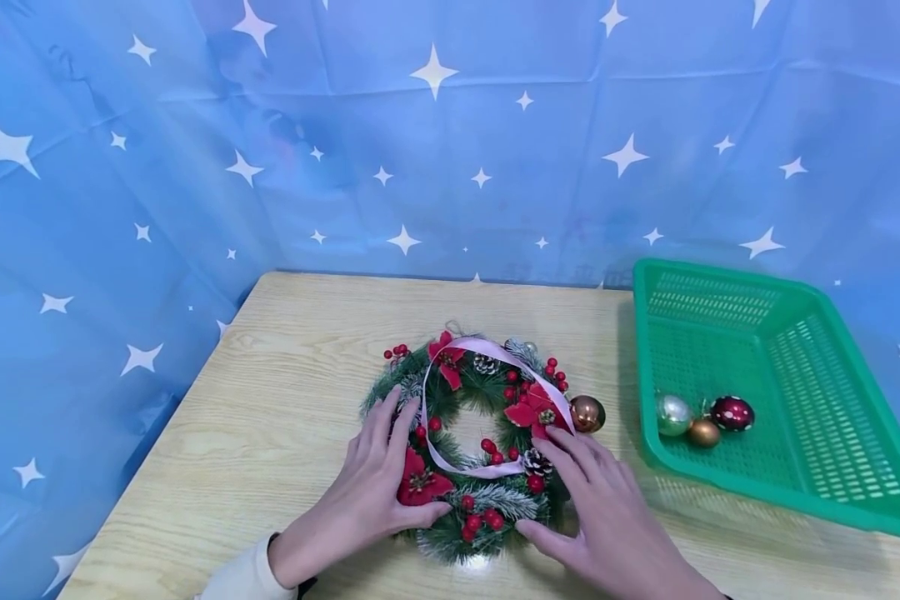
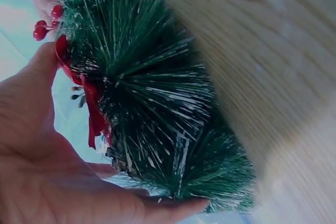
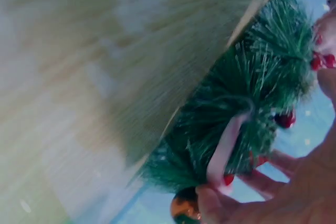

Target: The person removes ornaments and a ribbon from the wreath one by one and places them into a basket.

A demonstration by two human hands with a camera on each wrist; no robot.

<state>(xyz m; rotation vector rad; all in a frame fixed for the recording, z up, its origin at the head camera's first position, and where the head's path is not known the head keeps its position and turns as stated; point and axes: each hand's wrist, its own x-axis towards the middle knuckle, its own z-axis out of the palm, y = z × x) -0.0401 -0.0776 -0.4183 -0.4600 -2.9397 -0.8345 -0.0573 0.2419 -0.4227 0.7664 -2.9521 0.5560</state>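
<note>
A green Christmas wreath [image 1: 517, 502] lies on the table, trimmed with red poinsettias [image 1: 422, 481], red berries and pine cones. A pale pink ribbon [image 1: 429, 387] loops over its top. My left hand [image 1: 371, 475] rests on its left side, fingers spread and fairly straight, thumb over the lower rim. On the right side lies my right hand [image 1: 607, 508], likewise spread, fingertips near a pine cone [image 1: 537, 462] and poinsettia. In the right wrist view, a strip of ribbon [image 3: 223, 150] runs down the wreath's outer side to the fingertips, close to a copper ball [image 3: 185, 206].
To the right, a green plastic basket [image 1: 720, 482] holds a silver ball [image 1: 674, 415], a small copper ball [image 1: 703, 433] and a dark red spotted ball [image 1: 732, 413]. A blue star-printed cloth [image 1: 465, 150] hangs behind the wooden table [image 1: 270, 400].
</note>
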